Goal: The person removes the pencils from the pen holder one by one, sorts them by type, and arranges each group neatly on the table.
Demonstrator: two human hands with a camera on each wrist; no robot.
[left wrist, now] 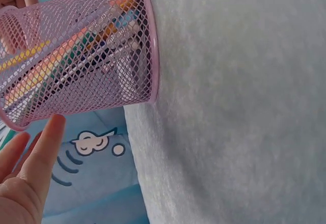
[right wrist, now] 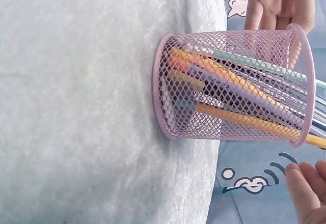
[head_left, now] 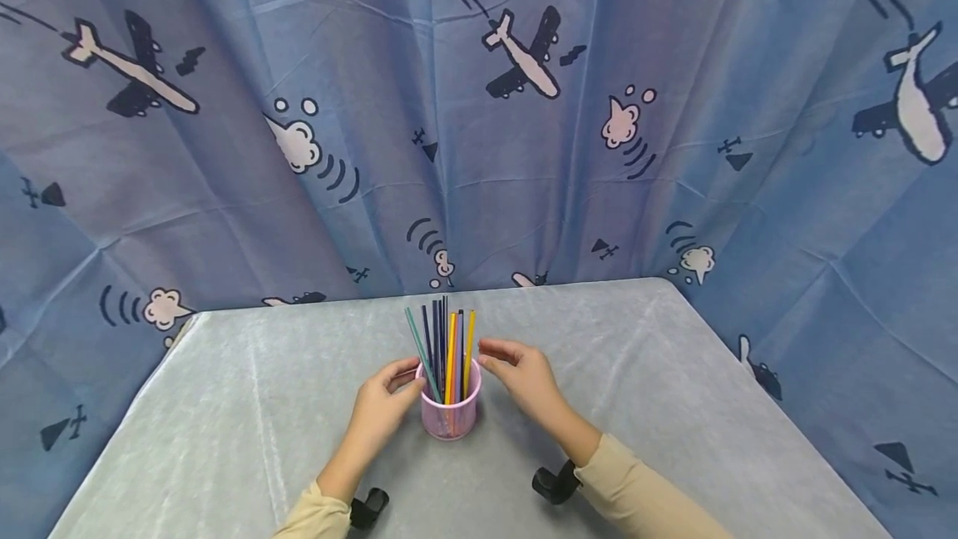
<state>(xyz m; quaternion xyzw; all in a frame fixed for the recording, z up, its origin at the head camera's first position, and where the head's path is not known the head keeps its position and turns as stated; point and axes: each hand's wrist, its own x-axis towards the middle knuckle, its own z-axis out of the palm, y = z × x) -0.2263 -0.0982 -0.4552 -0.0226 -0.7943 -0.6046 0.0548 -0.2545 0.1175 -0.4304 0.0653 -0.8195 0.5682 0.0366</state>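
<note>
A pink mesh pencil cup [head_left: 449, 421] stands upright on the table, holding several pencils [left wrist: 51, 68] in yellow, teal, purple and dark colours that lean and stick out above its rim. On the cup's left is my left hand [head_left: 380, 406], its fingers loosely extended beside the rim; whether the fingertips touch it I cannot tell. My right hand [head_left: 530, 381] is on the other side, fingers loosely extended and a small gap from the cup [right wrist: 234, 86] in the right wrist view. Neither hand grips anything.
A pale grey cloth covers the table [head_left: 247, 439]. Behind it hangs a blue curtain [head_left: 374, 106] printed with planes and clouds. Black straps with small mounts [head_left: 555, 482] sit at both wrists, close above the tabletop.
</note>
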